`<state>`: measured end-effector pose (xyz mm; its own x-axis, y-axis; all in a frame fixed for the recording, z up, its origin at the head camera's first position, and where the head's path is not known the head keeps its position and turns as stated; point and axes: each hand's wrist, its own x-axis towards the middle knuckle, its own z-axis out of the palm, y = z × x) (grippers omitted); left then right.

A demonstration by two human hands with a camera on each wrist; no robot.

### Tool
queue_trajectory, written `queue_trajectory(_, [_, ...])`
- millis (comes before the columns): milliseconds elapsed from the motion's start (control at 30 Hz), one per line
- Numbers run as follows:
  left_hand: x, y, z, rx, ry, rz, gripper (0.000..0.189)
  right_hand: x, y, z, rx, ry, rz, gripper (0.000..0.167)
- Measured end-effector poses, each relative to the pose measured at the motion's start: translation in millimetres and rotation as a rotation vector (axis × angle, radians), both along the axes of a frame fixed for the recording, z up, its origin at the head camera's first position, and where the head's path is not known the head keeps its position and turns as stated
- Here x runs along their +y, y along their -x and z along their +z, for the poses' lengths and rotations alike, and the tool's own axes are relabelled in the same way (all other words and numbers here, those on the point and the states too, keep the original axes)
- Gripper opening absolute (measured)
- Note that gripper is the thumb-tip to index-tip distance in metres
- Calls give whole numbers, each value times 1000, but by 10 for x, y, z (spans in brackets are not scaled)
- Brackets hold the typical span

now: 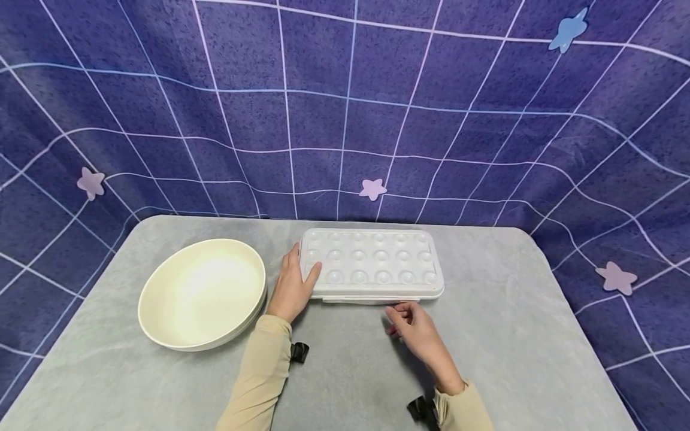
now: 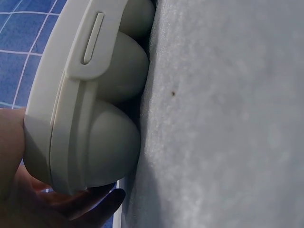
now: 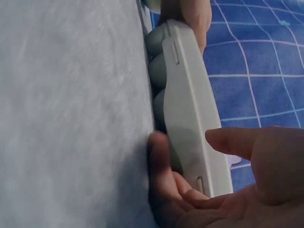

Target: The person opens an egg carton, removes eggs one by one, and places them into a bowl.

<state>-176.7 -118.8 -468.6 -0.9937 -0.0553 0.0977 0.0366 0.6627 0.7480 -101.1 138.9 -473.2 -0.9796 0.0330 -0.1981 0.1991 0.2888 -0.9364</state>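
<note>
A white lidded egg box (image 1: 369, 263) with rows of round bumps on its lid lies lengthwise at the back middle of the table. My left hand (image 1: 293, 286) grips its left end, thumb over the lid and fingers down the side. In the left wrist view, rounded cups (image 2: 114, 147) show beneath the lid rim, beside a front latch flap (image 2: 97, 42). My right hand (image 1: 415, 332) is at the front edge, fingers bent against the right end of the latch flap (image 3: 183, 118). Its thumb stands apart from those fingers, near the lid's edge. What the box holds is hidden.
A large cream bowl (image 1: 202, 293) stands left of the egg box, close to my left forearm. The grey table (image 1: 512, 335) ends at a blue grid-patterned curtain (image 1: 323, 120) behind. Black straps (image 1: 299, 352) sit at both wrists.
</note>
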Motion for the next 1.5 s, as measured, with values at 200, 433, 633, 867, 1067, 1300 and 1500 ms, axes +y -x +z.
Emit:
queue_trajectory(200, [22, -5, 10, 7, 21, -14, 71, 81, 40, -48, -18, 114, -23, 24])
queue_trajectory(433, [9, -13, 7, 4, 23, -5, 71, 163, 102, -89, -60, 257, -4, 29])
queue_trajectory(633, [-2, -2, 5, 8, 17, -4, 71, 171, 123, -76, -65, 351, 15, 28])
queue_trajectory(867, [4, -2, 4, -1, 8, 3, 72, 140, 133, -89, -85, 520, -8, 25])
queue_trajectory(1067, [50, 0, 10, 12, 10, 2, 71, 81, 153, -88, -151, 659, 34, 34])
queue_trajectory(1300, [57, -9, -2, 10, 18, 11, 71, -93, 161, -70, -211, 759, 80, 37])
queue_trajectory(1500, [51, -14, -14, 17, 19, 12, 71, -212, 155, -49, -203, 820, -15, 33])
